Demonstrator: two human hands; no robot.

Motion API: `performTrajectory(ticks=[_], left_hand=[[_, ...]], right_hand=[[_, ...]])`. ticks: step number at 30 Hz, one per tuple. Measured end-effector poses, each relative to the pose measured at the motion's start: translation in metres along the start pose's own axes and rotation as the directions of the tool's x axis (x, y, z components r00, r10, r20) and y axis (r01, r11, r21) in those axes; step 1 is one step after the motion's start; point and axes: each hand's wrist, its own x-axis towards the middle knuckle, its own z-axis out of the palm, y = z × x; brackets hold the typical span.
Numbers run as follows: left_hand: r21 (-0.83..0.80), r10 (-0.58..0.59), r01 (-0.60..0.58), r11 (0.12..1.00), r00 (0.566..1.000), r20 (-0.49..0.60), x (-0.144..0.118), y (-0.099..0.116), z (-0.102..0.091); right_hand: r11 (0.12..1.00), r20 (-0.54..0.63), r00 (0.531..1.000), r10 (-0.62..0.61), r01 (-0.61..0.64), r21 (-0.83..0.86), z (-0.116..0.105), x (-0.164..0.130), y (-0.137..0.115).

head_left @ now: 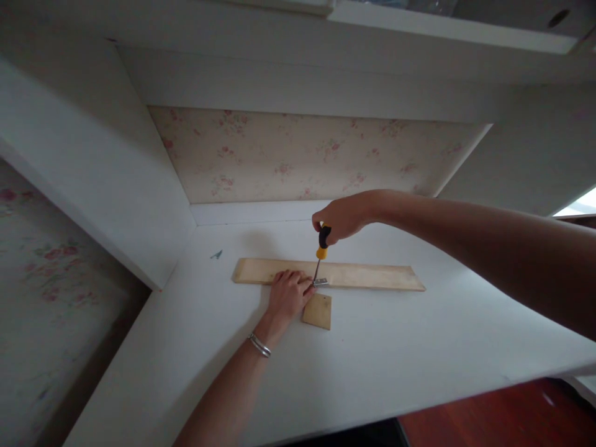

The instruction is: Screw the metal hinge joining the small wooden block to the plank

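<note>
A long, pale wooden board [372,276] lies flat on the white surface. On its near edge, around the middle, sits a small metal hinge or bracket [322,282]. My left hand [289,292] grips the board just left of this metal piece, fingers over its top and the thumb side by the near edge. Above the board, my right hand [347,218] is closed around the yellow and black handle of a screwdriver [321,252]. The shaft slants down, its tip at the metal piece; a screw under it is too small to make out. A short wooden piece [319,311] lies just nearer, beside my left fingers.
Small greenish bits [216,254] lie on the white tabletop [372,354] to the left. A white upright panel [93,143] stands at the left, and a white shelf [302,74] overhangs the back. Flowered wallpaper [298,155] covers the wall behind. Reddish floor [507,413] shows at lower right.
</note>
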Motion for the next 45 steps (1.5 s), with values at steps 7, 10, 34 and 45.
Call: performTrajectory(ticks=[7, 10, 34, 45], left_hand=[[0.005, 0.008, -0.008, 1.0, 1.0, 0.012, 0.0, 0.001, -0.003], [0.004, 0.02, -0.02, 1.0, 1.0, 0.016, 0.0, 0.001, -0.003], [0.0, 0.018, -0.018, 1.0, 1.0, 0.01, 0.0, 0.002, -0.004], [0.008, 0.016, -0.016, 1.0, 1.0, 0.02, 0.0, 0.002, -0.005]], right_hand=[[0.996, 0.106, 0.991, 0.077, -0.082, 0.046, 0.001, 0.002, -0.003], [1.0, 0.101, 0.995, -0.006, 0.004, 0.018, 0.002, 0.004, 0.0], [0.999, -0.037, 0.999, -0.04, 0.04, 0.004, 0.005, -0.005, -0.005], [0.997, -0.11, 0.992, -0.055, 0.049, -0.058, 0.008, -0.005, -0.007]])
